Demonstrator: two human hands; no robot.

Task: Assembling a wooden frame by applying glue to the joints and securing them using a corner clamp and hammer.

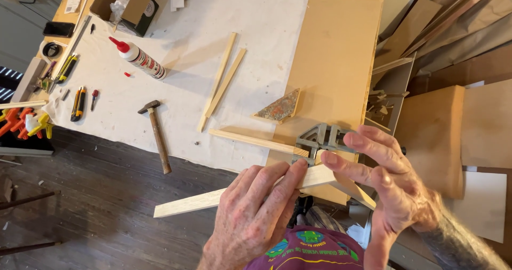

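Observation:
My left hand (pixel 256 211) grips a pale wooden strip (pixel 197 200) that juts out to the left over the floor. Its right end meets a grey metal corner clamp (pixel 320 139) at the table's near edge. A second wooden strip (pixel 250 140) runs into the clamp from the left. My right hand (pixel 389 184) is at the clamp's right side, fingers spread and touching the clamp and the strip's end. The clamp sits on a tan board (pixel 333 62).
On the white-covered table (pixel 176 41) lie a hammer (pixel 156 134), a glue bottle with a red cap (pixel 140 58), two loose wooden strips (pixel 221 81) and a triangular wood scrap (pixel 280 108). Hand tools lie at the left; boards are stacked at the right.

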